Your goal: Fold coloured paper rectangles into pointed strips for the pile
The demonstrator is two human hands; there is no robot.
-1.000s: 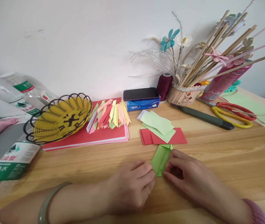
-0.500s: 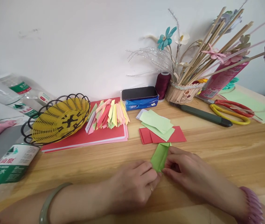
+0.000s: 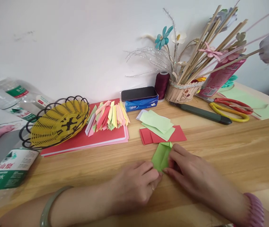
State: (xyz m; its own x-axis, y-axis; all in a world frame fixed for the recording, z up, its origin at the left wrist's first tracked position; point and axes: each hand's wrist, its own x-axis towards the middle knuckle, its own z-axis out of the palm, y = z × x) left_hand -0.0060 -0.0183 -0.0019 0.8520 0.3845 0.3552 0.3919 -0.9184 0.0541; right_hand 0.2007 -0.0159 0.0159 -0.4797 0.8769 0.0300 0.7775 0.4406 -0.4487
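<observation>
A small piece of green paper (image 3: 160, 156), creased lengthwise with its far edge turned over, lies between my two hands. My left hand (image 3: 139, 181) is closed, pinching the paper's near left corner. On the other side my right hand (image 3: 188, 170) grips the right edge, its fingers curled over the paper and partly hiding it. Just beyond are pale green paper slips (image 3: 157, 123), stacked loosely on red paper slips (image 3: 177, 134). Many folded coloured paper pieces (image 3: 108, 116) rest in a row on a red sheet stack (image 3: 84, 141).
A yellow woven basket (image 3: 61, 124) and plastic bottles (image 3: 10, 170) occupy the left. At the back are a phone (image 3: 139, 93) on a blue tissue pack (image 3: 139, 104), a thread spool (image 3: 162, 85) and a stick-sided pot (image 3: 182, 93). Scissors (image 3: 231, 108) and a dark green-handled tool (image 3: 204, 113) lie right.
My right hand's fingers have come further over the green paper's right edge, covering more of it. My left hand stays at the near corner. The whole view has shifted slightly.
</observation>
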